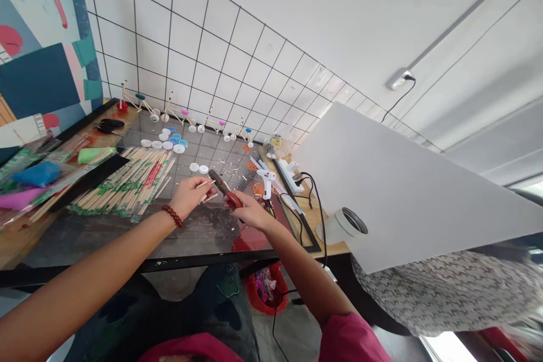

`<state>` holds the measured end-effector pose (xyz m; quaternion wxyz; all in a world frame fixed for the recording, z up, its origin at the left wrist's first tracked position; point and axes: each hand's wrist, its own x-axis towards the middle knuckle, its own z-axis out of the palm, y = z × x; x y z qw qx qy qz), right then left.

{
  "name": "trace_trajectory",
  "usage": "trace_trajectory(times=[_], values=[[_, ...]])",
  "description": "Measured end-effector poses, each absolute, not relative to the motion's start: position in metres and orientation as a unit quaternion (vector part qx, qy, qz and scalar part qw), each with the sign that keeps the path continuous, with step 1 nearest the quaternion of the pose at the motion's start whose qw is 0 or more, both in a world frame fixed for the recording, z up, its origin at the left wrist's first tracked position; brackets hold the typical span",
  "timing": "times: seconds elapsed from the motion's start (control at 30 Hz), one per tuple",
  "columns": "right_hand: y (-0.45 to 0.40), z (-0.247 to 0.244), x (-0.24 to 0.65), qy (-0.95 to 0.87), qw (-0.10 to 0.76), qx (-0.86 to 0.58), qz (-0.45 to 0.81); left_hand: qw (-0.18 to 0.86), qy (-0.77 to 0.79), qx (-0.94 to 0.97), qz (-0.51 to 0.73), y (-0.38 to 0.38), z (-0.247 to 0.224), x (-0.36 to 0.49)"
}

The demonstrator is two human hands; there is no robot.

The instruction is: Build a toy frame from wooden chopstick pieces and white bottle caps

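Now, state of the left hand (193, 195)?

Grip closed, fingertips pinching a thin light stick (207, 182). Dark red beaded bracelet (172, 215) at the wrist.

And the right hand (250, 212)?

Grip wrapped around the red handles of the pliers (219, 182). Their dark head points away from the body and meets the end of the stick. Cannot tell whether the jaws bite on it; too small to judge.

Location of stick and pliers?

Both held over the bench (106, 243), near its front edge, between the two hands. Small pale chips (233, 168) lie scattered just beyond.

Items to the left?

A spread of wooden sticks (139, 178), partly in green-printed wrappers. Behind them, white caps (168, 146) and blue caps (182, 142) in a cluster; two further white discs (203, 169) sit close to the pliers' head.

Rear and right?

Stick-and-cap assemblies (165, 117) in a row along the wire grid (172, 11). White glue gun (267, 181) beyond the right hand. Below bench level, a red bin (267, 308) with mixed contents.
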<state>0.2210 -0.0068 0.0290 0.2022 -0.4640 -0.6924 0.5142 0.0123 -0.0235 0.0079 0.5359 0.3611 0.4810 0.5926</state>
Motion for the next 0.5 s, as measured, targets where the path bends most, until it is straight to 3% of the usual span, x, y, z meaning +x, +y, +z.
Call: trace_trajectory(times=[0.2, 0.4, 0.5], values=[[-0.0046, 0.0301, 0.2231, -0.754, 0.219, -0.441, 0.434, 0.552, 0.460, 0.357, 0.597, -0.0235, 0.0068, 0.0131], [-0.0055, 0.0326, 0.2257, -0.766, 0.200, -0.431, 0.434, 0.550, 0.454, 0.358, 0.602, -0.0227, 0.0035, 0.0141], [-0.0083, 0.0330, 0.2224, -0.800, 0.201, -0.432, 0.364, 0.553, 0.449, 0.359, 0.604, -0.0221, 0.0020, 0.0145]])
